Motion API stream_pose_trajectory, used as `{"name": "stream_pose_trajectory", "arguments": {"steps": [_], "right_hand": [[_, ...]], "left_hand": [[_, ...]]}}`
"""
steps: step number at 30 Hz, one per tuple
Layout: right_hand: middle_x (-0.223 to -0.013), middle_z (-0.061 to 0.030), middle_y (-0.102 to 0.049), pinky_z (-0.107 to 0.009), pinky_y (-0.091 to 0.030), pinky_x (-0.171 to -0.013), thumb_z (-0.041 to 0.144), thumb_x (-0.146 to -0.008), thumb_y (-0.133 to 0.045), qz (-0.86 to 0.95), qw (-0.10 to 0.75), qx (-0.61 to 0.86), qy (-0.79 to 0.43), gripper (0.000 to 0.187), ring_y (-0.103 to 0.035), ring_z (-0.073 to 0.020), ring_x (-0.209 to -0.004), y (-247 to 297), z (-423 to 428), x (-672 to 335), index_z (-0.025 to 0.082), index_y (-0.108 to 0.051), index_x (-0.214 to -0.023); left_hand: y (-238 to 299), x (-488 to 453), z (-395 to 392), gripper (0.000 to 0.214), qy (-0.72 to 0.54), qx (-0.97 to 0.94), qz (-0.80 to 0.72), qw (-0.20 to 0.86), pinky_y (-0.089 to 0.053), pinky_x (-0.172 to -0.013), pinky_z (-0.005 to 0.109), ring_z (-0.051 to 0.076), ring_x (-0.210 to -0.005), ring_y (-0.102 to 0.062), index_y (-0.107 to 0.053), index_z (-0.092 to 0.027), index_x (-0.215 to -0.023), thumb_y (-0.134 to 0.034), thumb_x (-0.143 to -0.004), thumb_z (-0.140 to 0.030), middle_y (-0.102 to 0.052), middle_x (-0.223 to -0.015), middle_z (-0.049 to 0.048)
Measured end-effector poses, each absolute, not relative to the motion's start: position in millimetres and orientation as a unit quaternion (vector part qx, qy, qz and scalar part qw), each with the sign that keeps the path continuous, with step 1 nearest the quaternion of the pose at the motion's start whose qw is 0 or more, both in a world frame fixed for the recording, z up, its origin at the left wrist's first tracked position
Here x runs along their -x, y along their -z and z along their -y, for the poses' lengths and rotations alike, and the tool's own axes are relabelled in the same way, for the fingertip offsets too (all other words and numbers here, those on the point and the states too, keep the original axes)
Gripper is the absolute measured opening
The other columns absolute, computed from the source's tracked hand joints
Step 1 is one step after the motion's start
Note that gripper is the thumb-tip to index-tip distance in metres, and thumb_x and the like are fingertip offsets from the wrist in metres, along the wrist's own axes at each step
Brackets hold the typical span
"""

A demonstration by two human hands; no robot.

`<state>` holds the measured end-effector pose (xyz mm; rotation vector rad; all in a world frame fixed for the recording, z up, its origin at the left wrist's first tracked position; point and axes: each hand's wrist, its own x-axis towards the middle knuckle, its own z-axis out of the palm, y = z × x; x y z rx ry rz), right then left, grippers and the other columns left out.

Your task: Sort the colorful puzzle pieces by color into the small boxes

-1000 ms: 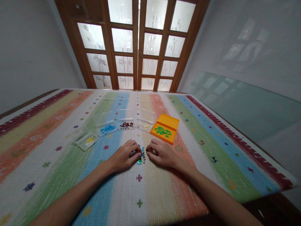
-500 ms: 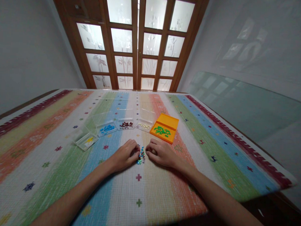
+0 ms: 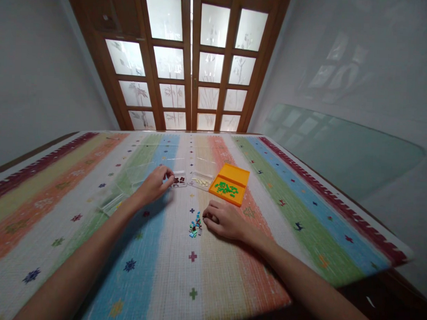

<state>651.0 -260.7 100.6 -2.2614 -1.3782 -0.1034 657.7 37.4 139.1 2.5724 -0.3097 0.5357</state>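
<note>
My left hand (image 3: 155,183) is raised at the clear box of dark brown pieces (image 3: 179,180), with thumb and forefinger pinched together; whatever is between them is too small to make out. It covers the box of blue pieces behind it. On the cloth, a small mixed pile of tiny blue, green, brown and grey pieces (image 3: 195,227) lies in front of me. Beside that pile, on its right, rests my right hand (image 3: 227,221), fingers curled in toward the thumb, their contents hidden.
An open orange case (image 3: 243,177) holds green pieces (image 3: 226,187). Left of it stands a clear box of cream pieces (image 3: 201,181). My left forearm partly hides another clear box (image 3: 110,204) with something yellow. A striped cloth (image 3: 174,275) covers the table; wooden glazed doors (image 3: 193,84) stand beyond.
My left hand has left the small pile and moved forward and left to the brown-piece box, now covering the blue pieces. My right hand stays by the pile. The view has shifted slightly.
</note>
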Motion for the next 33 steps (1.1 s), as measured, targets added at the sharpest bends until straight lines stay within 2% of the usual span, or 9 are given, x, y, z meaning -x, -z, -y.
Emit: {"name": "stream_pose_trajectory", "arguments": {"steps": [6,14,20,27,33], "right_hand": [[-0.092,-0.0056,-0.066,-0.027,-0.038,-0.067,0.017,-0.091,-0.058,0.510,0.228,0.829,0.038,0.011,-0.056,-0.0158,-0.077,-101.3,260.5,-651.9,0.016,-0.069,-0.092],[-0.093,-0.0056,-0.067,-0.028,-0.038,-0.068,0.018,-0.092,-0.058,0.505,0.226,0.832,0.033,0.012,-0.056,-0.0157,-0.078,-98.4,261.6,-652.1,0.017,-0.070,-0.094],[-0.091,-0.0057,-0.066,-0.027,-0.038,-0.068,0.019,-0.094,-0.057,0.498,0.228,0.836,0.039,0.014,-0.057,-0.0156,-0.077,-97.9,261.6,-653.7,0.016,-0.071,-0.093],[-0.090,-0.0070,-0.065,-0.028,-0.040,-0.069,0.020,-0.095,-0.056,0.496,0.227,0.837,0.037,0.016,-0.058,-0.0163,-0.077,-102.1,261.3,-654.2,0.015,-0.071,-0.093],[-0.092,-0.0074,-0.067,-0.029,-0.043,-0.072,0.020,-0.097,-0.054,0.491,0.245,0.835,0.028,0.017,-0.060,-0.0172,-0.080,-102.6,261.8,-654.8,0.016,-0.070,-0.094]], "left_hand": [[-128.3,-683.0,-47.4,0.012,-0.189,-0.950,0.113,0.219,-0.046,-0.080,0.038,0.024,-0.080,-0.056,-0.050,-0.023,-0.079,-0.049,-0.087,-0.032,-0.059,-0.080,0.0054],[-115.0,-681.9,-51.1,0.020,-0.166,-0.957,0.093,0.220,-0.047,-0.087,0.040,0.025,-0.086,-0.059,-0.060,-0.019,-0.089,-0.045,-0.092,-0.032,-0.064,-0.089,0.0092],[-111.9,-683.3,-59.7,0.023,-0.169,-0.957,0.112,0.205,-0.049,-0.092,0.041,0.026,-0.093,-0.061,-0.066,-0.020,-0.088,-0.045,-0.093,-0.028,-0.068,-0.092,0.0098],[-110.8,-681.0,-63.8,0.023,-0.189,-0.954,0.112,0.205,-0.050,-0.091,0.042,0.027,-0.093,-0.064,-0.070,-0.020,-0.091,-0.050,-0.092,-0.030,-0.072,-0.093,0.0111],[-114.7,-677.8,-65.9,0.026,-0.208,-0.947,0.100,0.222,-0.053,-0.090,0.042,0.025,-0.092,-0.067,-0.072,-0.020,-0.101,-0.051,-0.087,-0.024,-0.075,-0.099,0.0099]]}}
